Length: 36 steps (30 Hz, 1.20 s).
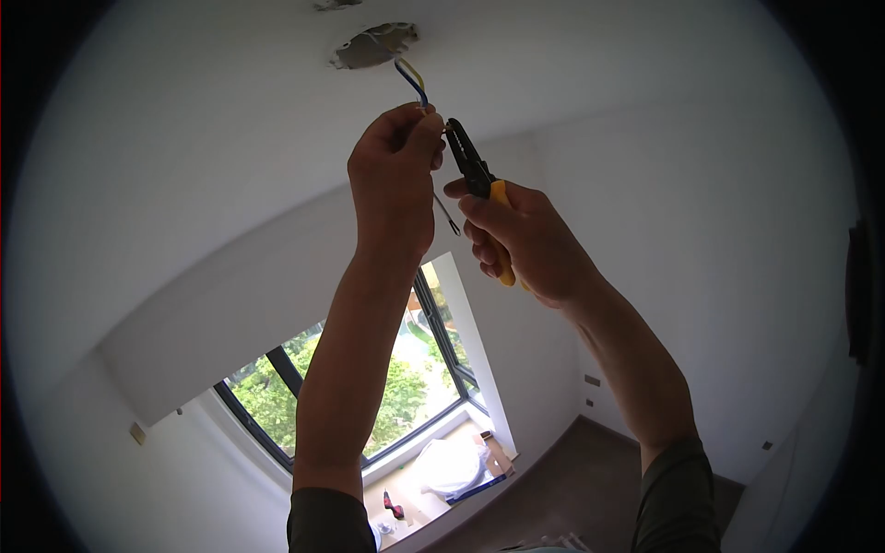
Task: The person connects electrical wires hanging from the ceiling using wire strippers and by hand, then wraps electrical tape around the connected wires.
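Observation:
Blue and yellow electrical wires [411,77] hang from a rough round hole [373,48] in the ceiling. My left hand [395,180] is raised just below the hole, thumb and fingers pinched on the wires. A thin strip with a looped end [448,217] shows below that hand; I cannot tell what it is. My right hand [530,230] grips wire strippers [472,158] with black jaws and yellow handles. Their jaw tip points up, close beside my left fingertips. Whether the jaws touch a wire is too small to tell.
Below is a window [406,378] with dark frames and trees outside. Its sill [419,505] bears a white plastic bag [456,467], a red and black tool [394,505] and other items. White walls meet a dark floor [553,479]. Another ceiling hole [336,5] shows at the top.

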Available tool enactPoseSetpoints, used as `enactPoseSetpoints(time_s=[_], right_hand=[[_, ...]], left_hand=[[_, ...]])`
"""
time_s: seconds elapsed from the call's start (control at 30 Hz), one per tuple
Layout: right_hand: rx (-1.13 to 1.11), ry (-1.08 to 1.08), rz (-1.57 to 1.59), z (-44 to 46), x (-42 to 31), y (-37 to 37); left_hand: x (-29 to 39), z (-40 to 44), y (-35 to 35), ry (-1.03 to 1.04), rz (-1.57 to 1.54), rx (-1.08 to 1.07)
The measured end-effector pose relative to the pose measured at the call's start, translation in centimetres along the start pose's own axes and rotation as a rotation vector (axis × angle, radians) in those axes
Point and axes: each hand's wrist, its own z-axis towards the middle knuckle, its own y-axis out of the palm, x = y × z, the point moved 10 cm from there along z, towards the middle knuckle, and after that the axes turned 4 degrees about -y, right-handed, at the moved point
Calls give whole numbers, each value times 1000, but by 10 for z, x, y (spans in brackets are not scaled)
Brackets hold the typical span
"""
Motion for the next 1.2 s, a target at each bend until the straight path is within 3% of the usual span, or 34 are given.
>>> enactPoseSetpoints(time_s=[0.23,0.3,1.2], right_hand=[[52,-52,-190,-3,-4,-16],[-16,0,-47,-5,-1,-7],[28,66,18,-7,0,-3]], left_hand=[[4,-2,3,12,81,8],[2,-1,3,18,71,-6],[2,-5,7,28,59,2]])
